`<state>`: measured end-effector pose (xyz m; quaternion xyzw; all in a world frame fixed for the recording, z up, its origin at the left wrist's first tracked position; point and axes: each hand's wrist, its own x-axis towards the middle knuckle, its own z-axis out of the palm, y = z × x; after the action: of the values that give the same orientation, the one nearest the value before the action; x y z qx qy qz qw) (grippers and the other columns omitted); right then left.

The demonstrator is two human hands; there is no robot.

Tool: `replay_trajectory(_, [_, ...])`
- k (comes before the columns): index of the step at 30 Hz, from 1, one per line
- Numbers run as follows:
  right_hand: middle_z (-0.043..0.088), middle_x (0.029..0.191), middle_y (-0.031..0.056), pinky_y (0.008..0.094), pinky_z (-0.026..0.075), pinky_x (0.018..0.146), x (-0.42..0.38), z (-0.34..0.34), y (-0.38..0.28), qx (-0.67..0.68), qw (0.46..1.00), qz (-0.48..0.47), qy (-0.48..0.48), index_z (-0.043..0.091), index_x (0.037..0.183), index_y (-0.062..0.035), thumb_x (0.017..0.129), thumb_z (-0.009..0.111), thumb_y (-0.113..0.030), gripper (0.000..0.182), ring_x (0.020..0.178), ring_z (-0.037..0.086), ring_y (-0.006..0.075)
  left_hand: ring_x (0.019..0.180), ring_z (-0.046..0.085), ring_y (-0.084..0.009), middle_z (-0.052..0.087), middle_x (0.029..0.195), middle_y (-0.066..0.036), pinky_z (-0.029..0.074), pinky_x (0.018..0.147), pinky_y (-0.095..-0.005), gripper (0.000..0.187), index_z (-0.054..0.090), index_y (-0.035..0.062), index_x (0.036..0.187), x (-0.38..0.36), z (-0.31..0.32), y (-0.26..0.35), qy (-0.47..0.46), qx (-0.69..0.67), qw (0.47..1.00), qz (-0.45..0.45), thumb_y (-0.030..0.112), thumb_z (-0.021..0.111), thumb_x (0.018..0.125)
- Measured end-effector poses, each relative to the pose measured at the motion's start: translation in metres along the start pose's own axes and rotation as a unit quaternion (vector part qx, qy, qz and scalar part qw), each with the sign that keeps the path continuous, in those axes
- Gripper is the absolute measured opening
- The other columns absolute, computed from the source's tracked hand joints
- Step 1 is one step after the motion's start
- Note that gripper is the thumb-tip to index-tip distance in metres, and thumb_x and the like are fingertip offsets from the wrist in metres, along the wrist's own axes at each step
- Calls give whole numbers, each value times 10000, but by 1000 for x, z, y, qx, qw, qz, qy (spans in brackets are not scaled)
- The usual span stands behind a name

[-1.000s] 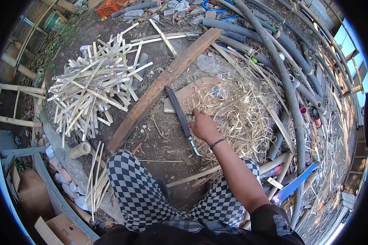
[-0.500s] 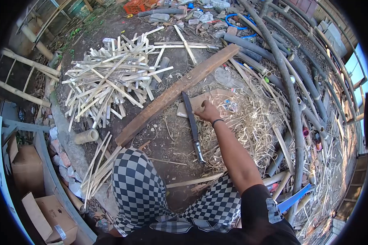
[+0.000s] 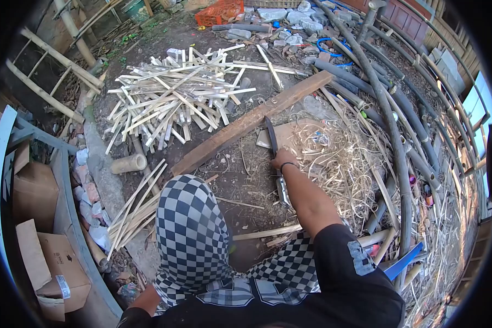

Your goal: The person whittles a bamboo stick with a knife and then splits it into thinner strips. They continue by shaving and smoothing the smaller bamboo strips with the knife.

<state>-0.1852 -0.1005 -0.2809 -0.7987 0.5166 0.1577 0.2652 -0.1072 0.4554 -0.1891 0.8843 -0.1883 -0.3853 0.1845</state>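
The right hand [image 3: 283, 159] is extended forward and is laid on a long machete [image 3: 275, 158]; the fingers appear curled about its middle, though a firm grasp cannot be confirmed. The left hand is not seen. The machete, a dark, narrow, flat blade with a pale metallic handle end, is positioned on bare soil, just beside a heap of fine, curly bamboo shavings [image 3: 339, 158]. Its tip is pointed toward a weathered, flat wooden plank [image 3: 240, 127], which is laid diagonally. Beyond the plank, a loose pile of pale split bamboo strips [image 3: 169, 98] is spread. A short cylindrical bamboo section [image 3: 128, 163] is lying near a stone edge. Long, dark, curved bamboo poles [image 3: 388, 109] are stacked at the right.
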Motion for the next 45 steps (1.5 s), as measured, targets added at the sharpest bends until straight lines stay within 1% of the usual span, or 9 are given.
replay_trajectory(7, [679, 1111, 225, 423, 560, 856, -7, -10, 21, 28, 996, -15, 81, 655, 1122, 9, 770, 652, -203, 411, 1032, 678, 327, 1187, 586, -300, 580, 1298, -229, 467, 968, -373, 476, 512, -24, 1319, -15, -61, 0, 47, 28, 997, 62, 243, 525, 926])
replay_trajectory(10, [700, 1000, 220, 398, 600, 645, 15, 11, 40, 182, 979, 14, 87, 648, 1083, 43, 770, 616, -19, 321, 801, 727, 332, 1190, 586, -299, 579, 1302, -229, 466, 970, -372, 477, 510, -25, 1323, 25, -122, 60, 95, 62, 979, 169, 243, 522, 928])
replay_trajectory(15, [691, 985, 206, 456, 577, 701, 22, -15, 46, 330, 941, 63, 47, 632, 1066, 40, 822, 587, -80, 276, 856, 703, 322, 1001, 630, -317, 594, 1187, -151, 513, 875, -396, 449, 635, 114, 1211, 130, -242, 178, 185, 229, 857, 424, 175, 754, 782])
replay_trajectory(21, [553, 935, 57, 437, 507, 707, -31, -122, 33, 642, 760, -83, 62, 468, 1249, -88, 990, 508, -175, 276, 799, 554, 215, 925, 678, -292, 702, 1015, -173, 536, 847, -382, 476, 668, 95, 1171, 289, -343, 326, 220, 230, 868, 381, 276, 780, 745])
replay_trajectory(25, [517, 965, 7, 405, 485, 738, -105, -170, 24, 728, 667, -108, 113, 448, 1332, -128, 1009, 504, -186, 334, 822, 504, 157, 1073, 652, -326, 661, 1194, -189, 526, 924, -362, 556, 665, 18, 1158, 366, -332, 342, 230, 366, 897, 89, 329, 809, 720])
replay_trajectory(30, [585, 900, 31, 405, 522, 655, -107, -181, 40, 728, 674, -91, 91, 477, 1208, -126, 1025, 479, -200, 198, 738, 570, 163, 1410, 361, -248, 455, 1475, -105, 187, 1158, -525, 525, 374, 128, 1471, 375, -278, 332, 312, 399, 863, 1, 181, 466, 957])
replay_trajectory(39, [648, 844, 68, 360, 546, 551, -78, -169, 67, 784, 620, -35, -3, 529, 1009, -55, 970, 550, -123, 81, 638, 629, 152, 1301, 506, -232, 581, 1358, -92, 328, 1087, -493, 325, 639, 120, 1239, 405, -272, 316, 288, 369, 883, -21, 151, 496, 949])
replay_trajectory(43, [625, 844, 112, 355, 537, 609, -61, -156, 77, 778, 613, -9, 138, 550, 963, 33, 874, 601, -1, 108, 696, 627, 231, 1245, 565, -256, 595, 1340, -91, 340, 1092, -494, 342, 611, 97, 1262, 427, -274, 295, 406, 402, 820, 29, 135, 537, 930])
replay_trajectory(45, [632, 861, 136, 346, 537, 655, -61, -159, 86, 796, 587, -2, 147, 582, 942, 52, 847, 593, 38, 96, 730, 637, 261, 1265, 548, -244, 577, 1361, -81, 354, 1094, -485, 359, 586, 106, 1287, 439, -280, 289, 275, 334, 901, -26, 129, 540, 932])
